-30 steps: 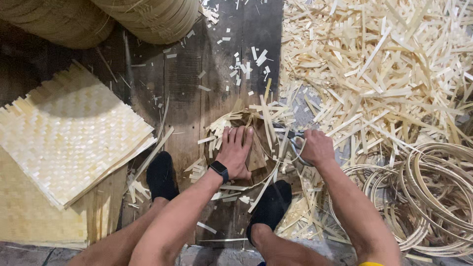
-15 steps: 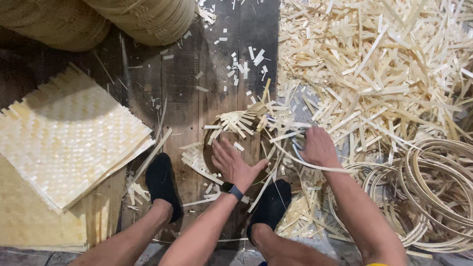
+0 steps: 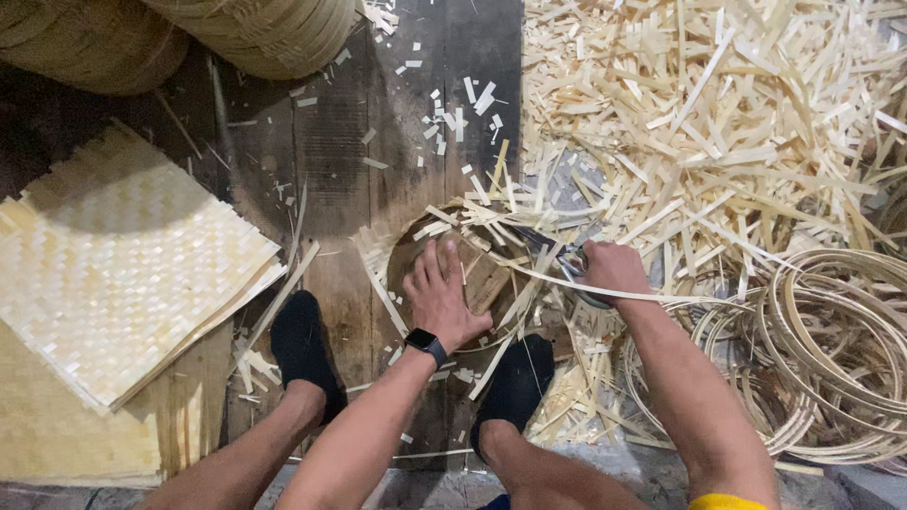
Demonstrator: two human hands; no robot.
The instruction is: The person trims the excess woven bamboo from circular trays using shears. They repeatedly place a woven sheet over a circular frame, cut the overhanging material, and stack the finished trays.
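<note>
A round woven bamboo piece [image 3: 491, 247] with loose strip ends sticking out lies on the dark plank floor between my feet. My left hand [image 3: 439, 297], with a black watch on the wrist, presses flat on its middle with the fingers stretched out. My right hand [image 3: 614, 271] is at the piece's right edge, closed around metal scissors [image 3: 571, 259]. The blades sit among the protruding strips. A long thin strip [image 3: 661, 298] runs under that hand toward the right.
A stack of square woven mats [image 3: 123, 274] lies at the left. Bamboo hoops [image 3: 831, 349] are piled at the right, and a heap of strip offcuts [image 3: 709, 123] is behind them. Large coiled baskets [image 3: 255, 33] stand at the top. My black-socked feet [image 3: 302, 345] [image 3: 515, 382] flank the piece.
My left hand lifted off the woven piece with fingers spread, then came back down flat on it. The piece looks turned a little. My right hand stayed at its right edge.
</note>
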